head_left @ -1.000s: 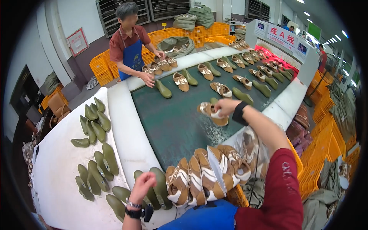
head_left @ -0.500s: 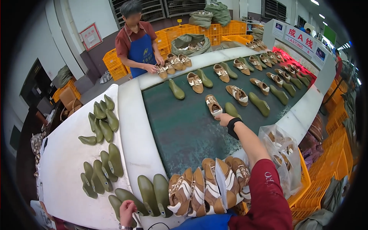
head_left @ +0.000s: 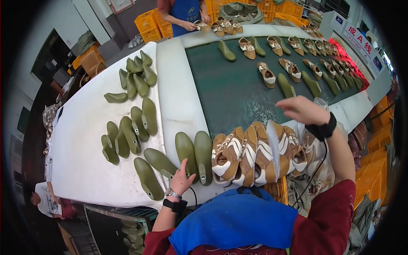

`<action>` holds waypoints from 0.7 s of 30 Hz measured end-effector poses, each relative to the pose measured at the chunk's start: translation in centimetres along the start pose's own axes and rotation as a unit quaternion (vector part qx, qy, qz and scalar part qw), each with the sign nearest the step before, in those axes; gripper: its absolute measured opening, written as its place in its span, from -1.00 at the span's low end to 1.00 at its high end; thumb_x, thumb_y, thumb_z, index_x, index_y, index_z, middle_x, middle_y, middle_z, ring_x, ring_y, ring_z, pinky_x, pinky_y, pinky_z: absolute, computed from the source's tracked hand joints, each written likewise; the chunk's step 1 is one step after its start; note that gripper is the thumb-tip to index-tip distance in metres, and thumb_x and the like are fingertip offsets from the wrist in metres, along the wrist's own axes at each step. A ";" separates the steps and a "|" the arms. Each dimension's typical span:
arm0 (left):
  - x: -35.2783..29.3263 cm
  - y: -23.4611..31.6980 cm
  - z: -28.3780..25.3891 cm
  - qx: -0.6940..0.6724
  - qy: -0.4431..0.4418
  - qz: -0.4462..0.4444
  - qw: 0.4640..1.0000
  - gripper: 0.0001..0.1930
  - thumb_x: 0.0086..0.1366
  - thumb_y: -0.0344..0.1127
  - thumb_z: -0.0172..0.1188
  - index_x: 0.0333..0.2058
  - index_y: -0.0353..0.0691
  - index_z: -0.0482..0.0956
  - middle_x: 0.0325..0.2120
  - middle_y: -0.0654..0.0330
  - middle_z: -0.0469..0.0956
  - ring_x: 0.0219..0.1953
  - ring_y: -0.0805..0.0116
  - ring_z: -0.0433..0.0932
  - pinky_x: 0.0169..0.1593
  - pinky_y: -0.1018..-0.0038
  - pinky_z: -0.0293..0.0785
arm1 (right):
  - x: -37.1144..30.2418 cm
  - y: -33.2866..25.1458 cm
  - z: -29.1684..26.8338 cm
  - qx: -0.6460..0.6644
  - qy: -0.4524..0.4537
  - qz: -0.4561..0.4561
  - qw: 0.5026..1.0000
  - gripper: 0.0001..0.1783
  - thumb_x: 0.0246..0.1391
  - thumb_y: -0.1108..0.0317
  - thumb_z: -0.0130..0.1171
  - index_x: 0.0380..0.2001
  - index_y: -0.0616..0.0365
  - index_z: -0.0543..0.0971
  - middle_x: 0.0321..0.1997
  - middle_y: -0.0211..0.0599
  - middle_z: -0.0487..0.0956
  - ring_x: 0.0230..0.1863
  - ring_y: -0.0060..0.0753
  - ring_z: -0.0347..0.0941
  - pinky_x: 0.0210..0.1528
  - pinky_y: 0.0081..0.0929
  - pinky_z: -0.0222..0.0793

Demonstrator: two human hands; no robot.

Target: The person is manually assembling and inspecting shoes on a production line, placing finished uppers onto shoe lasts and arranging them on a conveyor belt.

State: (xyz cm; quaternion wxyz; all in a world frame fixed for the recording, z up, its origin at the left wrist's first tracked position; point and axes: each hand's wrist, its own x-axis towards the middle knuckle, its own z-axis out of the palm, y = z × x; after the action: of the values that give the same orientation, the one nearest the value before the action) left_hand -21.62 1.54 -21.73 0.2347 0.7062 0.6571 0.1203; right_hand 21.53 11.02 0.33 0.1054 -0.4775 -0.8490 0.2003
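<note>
My left hand [head_left: 182,181], thumb and forefinger apart, is at the heel end of an upright-facing green shoe last [head_left: 185,148]; whether it presses on it I cannot tell. A second last [head_left: 203,155] lies right beside that one, with two more lasts [head_left: 148,178] to the left. Over the near right part of the green conveyor belt [head_left: 231,100] my right hand [head_left: 302,109] hangs with fingers stretched and nothing in them. Below it a row of brown-and-white sneakers [head_left: 246,155] leans together at the table's near edge. The nearest sneaker on the belt [head_left: 266,75] lies beyond my right hand.
Several green lasts [head_left: 136,83] stand in clusters on the white side table [head_left: 85,140]. Across the belt a person in a blue apron [head_left: 191,12] handles a sneaker. Orange crates [head_left: 372,165] and a clear bag [head_left: 325,157] are at my right. Another person [head_left: 46,199] is lower left.
My right hand has come away from the sneaker on the belt and drawn back toward me, empty. My left hand has shifted right to the lasts, its fingers spreading. The view has tilted downward.
</note>
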 end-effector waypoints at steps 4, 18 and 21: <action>-0.2 0.7 -0.3 0.029 -0.002 0.003 1.000 -0.31 0.05 -0.20 0.14 0.14 -0.10 0.04 -0.61 -0.13 0.50 -0.51 -0.19 0.49 -0.38 0.05 0.41 | 0.0 -5.3 3.8 -0.006 -0.046 -0.067 0.997 -0.71 -0.14 0.48 0.06 -0.24 0.19 0.52 -0.44 -0.03 0.53 -0.37 -0.04 0.48 -0.31 -0.27 0.40; -4.1 -2.7 -0.7 -0.002 0.012 -0.025 1.000 -0.54 0.04 -0.25 0.09 -0.03 -0.03 0.26 -0.63 -0.11 0.50 -0.52 -0.12 0.51 -0.42 0.08 0.44 | 10.7 -15.4 27.5 -0.091 -0.359 -0.140 0.918 -0.50 0.03 0.15 -0.01 0.04 0.13 0.35 -0.34 0.06 0.55 -0.27 0.06 0.47 -0.21 -0.13 0.36; -4.2 -2.1 -1.3 0.033 -0.007 -0.059 0.998 -0.50 0.06 -0.19 0.11 0.02 -0.02 0.24 -0.61 -0.10 0.51 -0.51 -0.11 0.51 -0.41 0.08 0.44 | 11.5 -15.8 29.4 -0.065 -0.423 -0.081 0.900 -0.34 0.06 -0.10 -0.08 0.06 0.20 0.31 -0.07 0.12 0.46 -0.02 0.08 0.37 0.02 -0.21 0.26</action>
State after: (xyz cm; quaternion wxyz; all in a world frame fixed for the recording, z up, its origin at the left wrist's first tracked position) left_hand -24.51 -2.32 -21.05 0.2226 0.6742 0.6997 0.0794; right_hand -7.47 6.46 -19.20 -0.2786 -0.2835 -0.8605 0.3186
